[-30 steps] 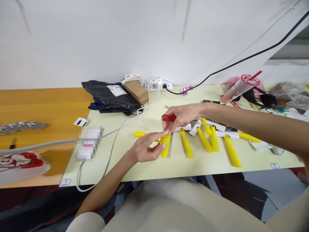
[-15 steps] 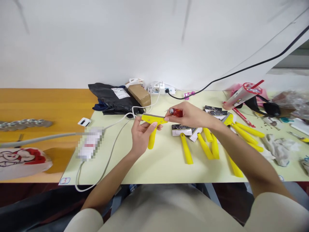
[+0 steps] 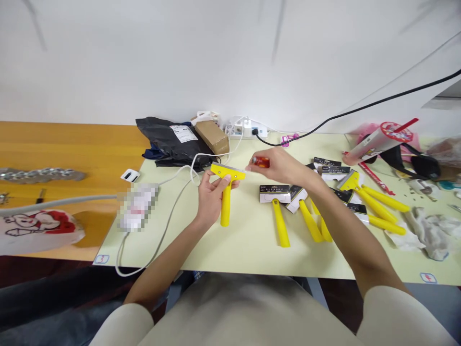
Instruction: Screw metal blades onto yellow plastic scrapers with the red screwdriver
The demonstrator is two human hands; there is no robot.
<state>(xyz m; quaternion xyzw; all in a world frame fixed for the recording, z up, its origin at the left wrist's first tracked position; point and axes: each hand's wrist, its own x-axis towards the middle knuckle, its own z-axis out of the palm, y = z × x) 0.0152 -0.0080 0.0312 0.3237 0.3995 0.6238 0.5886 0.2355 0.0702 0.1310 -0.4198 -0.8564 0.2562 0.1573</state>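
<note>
My left hand [image 3: 213, 194] grips a yellow scraper [image 3: 225, 204] just below its wide head, with the handle pointing down toward me. A metal blade edge runs along the top of the head, and two screws show on its face. Just right of the head, my right hand [image 3: 279, 166] is closed around a screwdriver with a red handle [image 3: 260, 162]; its shaft cannot be made out. The right fingertips are slightly apart from the scraper. More yellow scrapers [image 3: 281, 226], several in black-and-white card sleeves [image 3: 274, 193], lie on the table to the right.
A black plastic parcel [image 3: 176, 144] and a cardboard box [image 3: 212, 137] lie at the back by a power strip [image 3: 248, 129]. White cables cross the table on the left. At right stand a cup with a straw [image 3: 382, 142] and crumpled white gloves [image 3: 435, 235].
My right hand has drawn away from the scraper head, leaving a small gap. The scraper is turned slightly, its right end lower. The view has shifted a little.
</note>
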